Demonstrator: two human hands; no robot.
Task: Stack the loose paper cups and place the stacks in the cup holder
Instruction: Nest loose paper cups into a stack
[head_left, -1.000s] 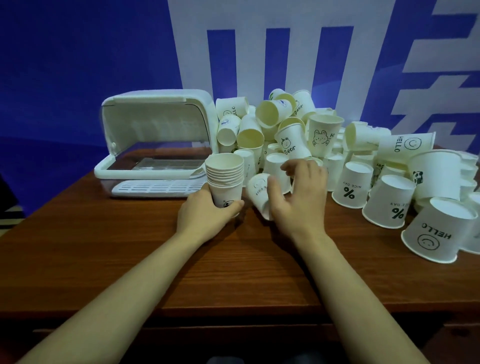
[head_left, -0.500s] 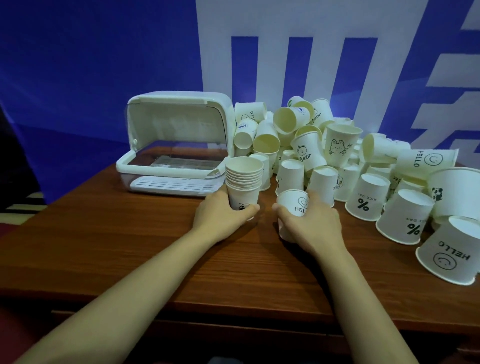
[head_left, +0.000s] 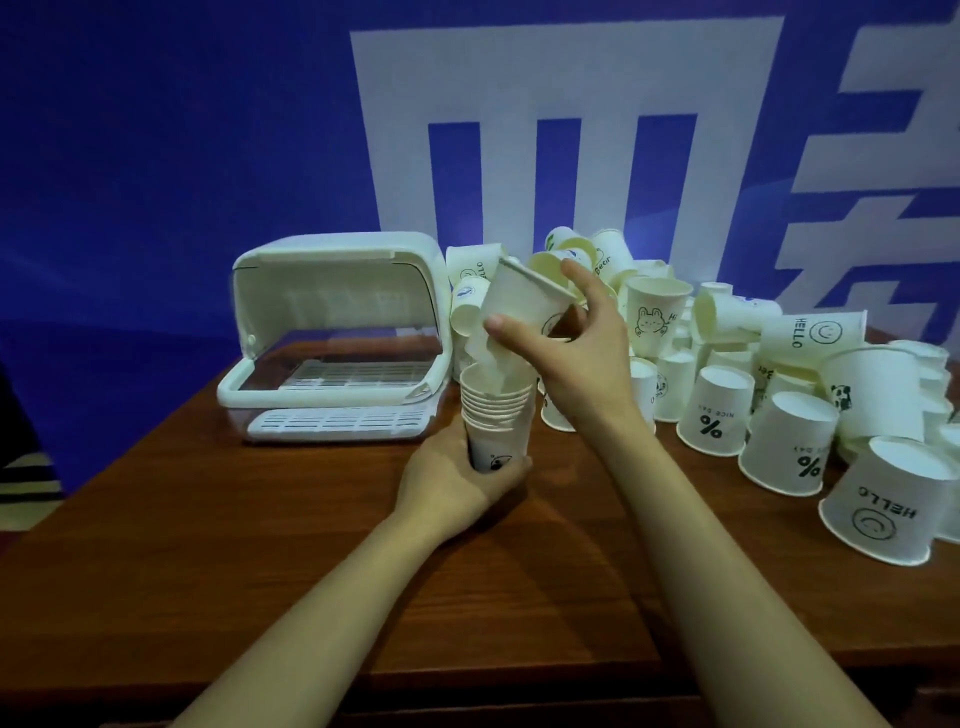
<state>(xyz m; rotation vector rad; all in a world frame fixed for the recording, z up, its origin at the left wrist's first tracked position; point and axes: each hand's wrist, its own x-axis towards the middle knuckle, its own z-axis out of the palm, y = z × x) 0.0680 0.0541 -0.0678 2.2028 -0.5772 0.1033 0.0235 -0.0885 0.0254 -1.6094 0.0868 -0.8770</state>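
- White paper, thin and light: that is the loose cup (head_left: 522, 306) the right hand (head_left: 576, 358) pinches, thumb on the near wall and fingers curled round the far side and rim.
- The cup is held tilted, its narrow base dipping into the mouth of the stack (head_left: 496, 415), which seems the reason for the angle: the base has to find the opening before the cup can be straightened and pushed down.
- The left hand (head_left: 457, 480) is wrapped around the stack's lowest cup, fingers clamped on it. I judge this grip is there to keep the stack upright and fixed while the new cup goes in.
- The stack stands on the wooden tabletop (head_left: 260, 545), just beside the front right corner of the cup holder (head_left: 337, 338) and near the pile of loose cups (head_left: 727, 374), so both the supply and the destination are within reach.
- The cup holder is white plastic with its domed lid raised, showing a slotted tray inside; I see no cups in it yet.
- The stack shows several rolled rims close together at the top and a small dark print low on the bottom cup.
- The loose cups are white with black prints: a percent sign, "HELLO" with a smiley, a rabbit. Many stand upside down; others lie heaped.
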